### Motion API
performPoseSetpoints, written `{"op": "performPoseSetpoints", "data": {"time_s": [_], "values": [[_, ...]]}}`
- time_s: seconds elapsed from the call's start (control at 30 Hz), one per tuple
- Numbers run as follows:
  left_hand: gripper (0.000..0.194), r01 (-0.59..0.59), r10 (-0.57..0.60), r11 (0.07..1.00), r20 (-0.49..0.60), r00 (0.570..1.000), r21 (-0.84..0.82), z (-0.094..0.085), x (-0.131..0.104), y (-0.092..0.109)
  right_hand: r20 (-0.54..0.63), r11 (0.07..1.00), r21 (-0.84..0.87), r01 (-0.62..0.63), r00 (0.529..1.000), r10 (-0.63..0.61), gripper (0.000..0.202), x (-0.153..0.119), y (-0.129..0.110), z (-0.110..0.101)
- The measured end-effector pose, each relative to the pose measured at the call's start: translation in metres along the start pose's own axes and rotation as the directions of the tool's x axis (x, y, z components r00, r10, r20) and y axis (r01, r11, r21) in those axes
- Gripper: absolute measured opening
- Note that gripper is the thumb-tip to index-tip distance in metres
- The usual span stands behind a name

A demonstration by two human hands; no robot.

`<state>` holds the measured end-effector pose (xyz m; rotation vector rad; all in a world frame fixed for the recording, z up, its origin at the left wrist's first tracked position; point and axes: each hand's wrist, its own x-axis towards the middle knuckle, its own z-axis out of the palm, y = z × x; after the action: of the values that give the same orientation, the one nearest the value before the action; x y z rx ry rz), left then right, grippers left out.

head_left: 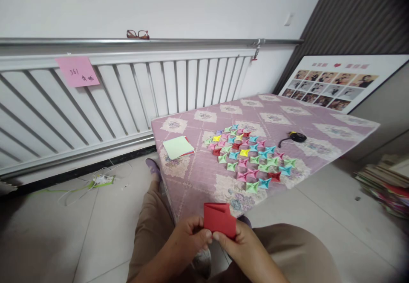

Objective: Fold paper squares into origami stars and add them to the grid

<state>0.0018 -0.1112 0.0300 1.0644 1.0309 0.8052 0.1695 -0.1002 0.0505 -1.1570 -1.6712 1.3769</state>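
Note:
Between my two hands is a piece of red folded paper (219, 220), held up just off the near corner of the table. My left hand (193, 236) pinches its lower left edge, thumb in front. At the lower right, my right hand (238, 240) grips it with the thumb on the near face and the fingers hidden behind. A folded flap shows along the paper's top. Several small folded paper pieces (244, 152) in green, pink, blue, yellow and red stand in rows on the table. Left of them lies a stack of square coloured paper (178, 147), pale green on top.
A purple flowered cloth covers the table (198, 180). A black coiled cable (298, 137) lies at its right. Behind are a white radiator (179, 82) and a framed photo board (345, 80). A power strip (102, 180) with wires sits on the floor at left.

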Motion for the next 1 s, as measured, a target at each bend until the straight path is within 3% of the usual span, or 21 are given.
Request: {"op": "performPoseSetpoints", "data": {"time_s": [0.13,0.27,0.4,0.63,0.73,0.83,1.0], "values": [[0.028,-0.019,0.018,0.999,-0.023,1.0,-0.047,-0.002,0.003,-0.008,-0.066,0.998,-0.024,0.066,0.996,-0.067,0.021,0.001,-0.004,0.004],[0.03,-0.018,0.017,0.998,-0.032,0.999,-0.055,-0.001,0.002,-0.013,-0.208,0.999,-0.011,0.038,0.977,-0.039,0.024,0.001,0.0,0.007],[0.036,-0.003,0.003,0.995,-0.004,1.0,-0.097,0.001,0.003,-0.016,-0.251,1.0,0.008,0.004,0.968,-0.002,0.023,0.002,0.005,0.009],[0.032,-0.026,0.027,1.0,-0.062,0.998,0.008,0.001,0.003,-0.015,-0.339,1.0,0.026,-0.011,0.94,0.019,0.021,0.005,0.012,0.012],[0.031,-0.043,0.046,0.998,-0.054,0.997,0.045,0.0,0.002,-0.017,-0.401,0.991,0.134,-0.025,0.913,0.077,0.033,0.007,0.016,0.014],[0.03,-0.052,0.056,0.996,-0.05,0.997,0.074,-0.002,0.002,-0.021,-0.409,0.966,0.259,-0.015,0.904,0.124,0.054,0.008,0.017,0.016],[0.025,-0.073,0.078,0.988,-0.031,0.997,0.137,-0.006,0.002,-0.024,-0.375,0.96,0.278,-0.028,0.917,0.136,0.039,0.006,0.013,0.013]]}}
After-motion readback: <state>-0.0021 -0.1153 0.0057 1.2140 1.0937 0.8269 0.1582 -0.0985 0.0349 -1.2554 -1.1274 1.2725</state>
